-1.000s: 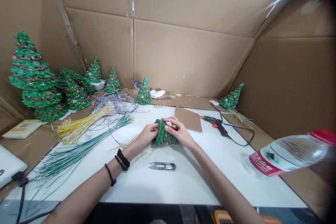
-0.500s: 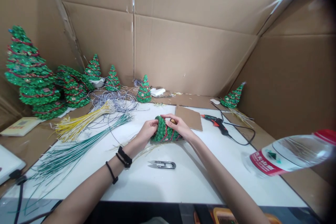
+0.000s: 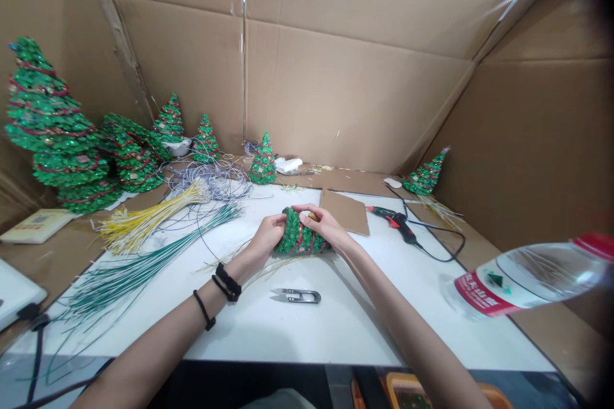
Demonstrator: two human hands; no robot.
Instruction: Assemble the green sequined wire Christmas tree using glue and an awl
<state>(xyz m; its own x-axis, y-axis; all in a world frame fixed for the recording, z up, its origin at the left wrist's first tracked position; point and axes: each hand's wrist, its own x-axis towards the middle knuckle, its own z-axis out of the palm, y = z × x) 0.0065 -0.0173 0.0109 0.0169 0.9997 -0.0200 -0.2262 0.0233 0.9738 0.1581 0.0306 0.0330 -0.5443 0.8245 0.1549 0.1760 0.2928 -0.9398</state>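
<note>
A small green tree with red trim (image 3: 300, 238) lies on its side in the middle of the white board. My left hand (image 3: 269, 234) grips its left end between thumb and fingers. From above and the right, my right hand (image 3: 326, 227) holds the same tree, with a small brown round thing near its fingertips. Thin pale strands (image 3: 273, 266) stretch beside the tree. Nearer to me, metal thread snips (image 3: 296, 296) lie on the white board (image 3: 345, 332). A piece of brown cardboard (image 3: 348, 212) lies just behind my right hand.
Green wires (image 3: 144, 271), yellow wires (image 3: 148, 220) and tangled thin wire (image 3: 211, 179) lie to the left. Several decorated trees (image 3: 62, 134) line the back left. A glue gun (image 3: 396, 222) with its cable and a water bottle (image 3: 522, 281) are on the right.
The view has shifted slightly, so most things appear a little higher. Both hands keep their hold on the tree, with my right fingers slightly shifted.
</note>
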